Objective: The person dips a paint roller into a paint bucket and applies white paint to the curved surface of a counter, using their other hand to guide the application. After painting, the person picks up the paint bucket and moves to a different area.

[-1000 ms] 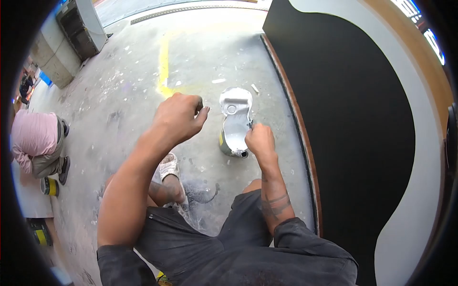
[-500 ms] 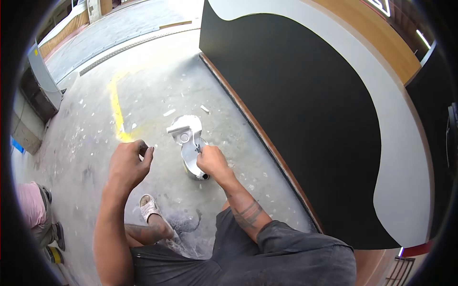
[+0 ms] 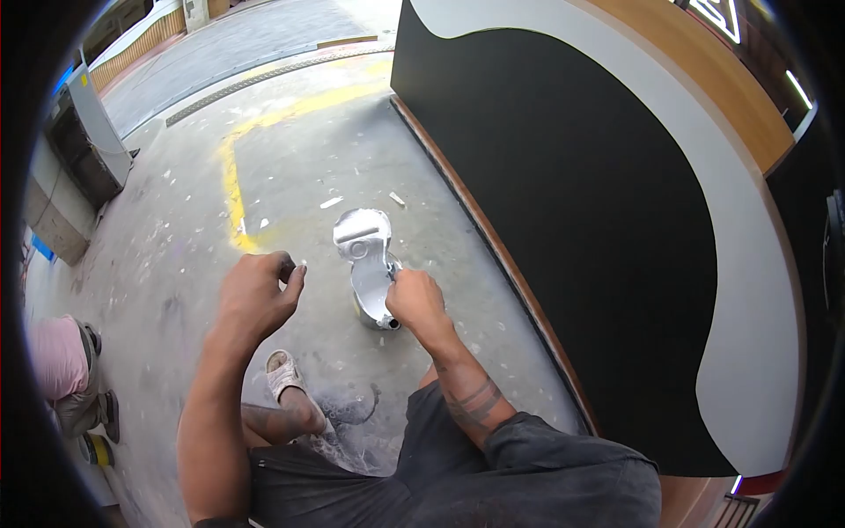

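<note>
Low between my legs, a can (image 3: 373,295) smeared with white and grey paint-like material stands on the floor. A round white-coated piece (image 3: 363,231), perhaps its lid, shows at the far side with a pale bar across it. My right hand (image 3: 418,299) is closed at the can's right rim, around a small dark-and-grey part that I cannot identify. To the left of the can, my left hand (image 3: 264,295) hovers in a pinch. A tiny whitish bit shows at its fingertips, too small to name.
A long black panel (image 3: 563,194) with a wavy white border stands along the right, above a brown base strip (image 3: 493,242). Yellow paint (image 3: 232,189) marks the concrete floor, with white scraps (image 3: 331,201) nearby. Another person in a pink top (image 3: 58,356) is at the far left.
The view has swung slightly, so the can, panel and floor marks sit farther right. Both hands keep nearly the same pose, the right still at the can's rim.
</note>
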A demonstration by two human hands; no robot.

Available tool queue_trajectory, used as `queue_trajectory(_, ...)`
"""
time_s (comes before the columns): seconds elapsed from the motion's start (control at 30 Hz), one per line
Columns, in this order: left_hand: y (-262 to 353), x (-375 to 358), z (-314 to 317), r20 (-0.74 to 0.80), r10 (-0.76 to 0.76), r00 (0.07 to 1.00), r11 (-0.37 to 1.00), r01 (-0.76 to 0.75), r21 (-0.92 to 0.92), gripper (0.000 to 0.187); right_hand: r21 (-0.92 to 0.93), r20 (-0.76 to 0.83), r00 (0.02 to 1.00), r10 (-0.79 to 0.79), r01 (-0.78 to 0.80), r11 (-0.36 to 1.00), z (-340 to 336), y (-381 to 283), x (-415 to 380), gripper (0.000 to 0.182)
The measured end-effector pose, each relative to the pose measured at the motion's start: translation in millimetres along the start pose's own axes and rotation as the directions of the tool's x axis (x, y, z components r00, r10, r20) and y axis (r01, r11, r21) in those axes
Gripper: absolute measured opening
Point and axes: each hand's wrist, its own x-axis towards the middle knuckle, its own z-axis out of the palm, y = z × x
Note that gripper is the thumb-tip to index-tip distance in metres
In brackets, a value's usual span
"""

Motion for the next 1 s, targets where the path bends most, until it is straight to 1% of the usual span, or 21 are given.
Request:
queue_trajectory(0.13,-1.3,1.4,5.2,-0.006,0.018,1.000,1.000,-0.018,0.001,0.025,-0.058,0.044,0.999,0.030,-0.028,0.998,12.4,3.1,15.0,0.023)
queue_trajectory(0.2,-2.8,0.8,5.6,-0.018,0.038,0.999,0.999,-0.038,-0.023,0.024,-0.023,-0.026,1.000,0.010,-0.011,1.000,12.5,1.2,16.8,0.026)
queue_trajectory(0.3,-5.2,1.9,4.9,-0.022,0.038,0.999,0.999,-0.039,-0.028,0.023,-0.041,0.013,1.000,0.003,-0.003,0.999,-1.7,-3.8,6.5,0.026)
queue_trajectory(0.43,-6.6,1.2,6.1,-0.011,0.052,0.999,0.998,-0.052,-0.028,0.027,-0.021,-0.014,1.000,0.011,-0.011,1.000,17.8,8.8,17.3,0.026)
queue_trajectory(0.53,-7.8,2.9,4.4,-0.036,0.049,0.998,0.998,-0.050,-0.032,0.027,-0.029,-0.010,0.999,-0.034,0.034,0.999,5.7,5.6,17.5,0.026)
queue_trajectory(0.63,-9.7,4.5,4.6,-0.041,0.063,0.997,0.997,-0.064,-0.036,0.027,-0.057,-0.012,0.999,-0.032,0.032,0.998,-20.0,3.4,-8.2,0.024)
queue_trajectory(0.7,-11.4,6.2,5.3,-0.049,0.073,0.996,0.996,-0.076,-0.056,0.028,-0.032,-0.117,0.984,-0.137,0.135,0.990,-30.4,8.7,-29.8,0.026)
queue_trajectory(0.73,-11.3,7.1,5.4,-0.052,0.084,0.995,0.995,-0.086,-0.054,0.028,-0.031,-0.127,0.983,-0.134,0.131,0.991,-33.9,13.0,-41.3,0.026)
queue_trajectory(0.8,-10.3,9.0,5.8,-0.079,0.077,0.994,0.997,-0.075,0.030,0.028,-0.015,-0.293,0.934,-0.203,0.208,0.978,-40.8,21.3,-65.9,0.028)
queue_trajectory(0.83,-10.7,8.7,6.7,-0.080,0.086,0.993,0.996,-0.083,0.030,0.028,-0.015,-0.301,0.932,-0.200,0.205,0.979,-44.8,24.3,-81.5,0.028)
queue_trajectory(0.9,-9.0,10.9,8.6,-0.081,0.087,0.993,0.996,-0.085,0.032,0.031,0.015,-0.442,0.873,-0.208,0.239,0.971,-57.7,27.7,-106.6,0.031)
queue_trajectory(0.93,-6.7,12.7,10.1,-0.086,0.090,0.992,0.996,-0.088,0.031,0.031,0.012,-0.446,0.870,-0.210,0.240,0.971,-58.6,33.6,-112.1,0.031)
queue_trajectory(1.0,-2.8,12.6,15.9,-0.130,0.062,0.990,0.995,-0.072,-0.069,0.040,0.082,-0.651,0.727,-0.217,0.351,0.933,-52.8,45.2,-129.1,0.037)
